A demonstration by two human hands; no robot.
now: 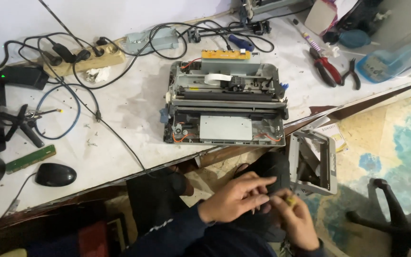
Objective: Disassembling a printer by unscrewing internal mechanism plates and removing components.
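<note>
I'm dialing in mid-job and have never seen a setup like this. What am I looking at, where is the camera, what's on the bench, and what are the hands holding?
There is one picture, from a camera worn on the person's head and looking down. On the white workbench sits an opened printer mechanism with its cover off. Around it lie a power strip with cables, red-handled pliers, a black mouse and a green circuit strip. A grey housing part rests on the floor. Below the bench edge, the left hand and right hand meet over a dark part; a small yellow piece shows at the right hand's fingers. What exactly it is cannot be told.
</note>
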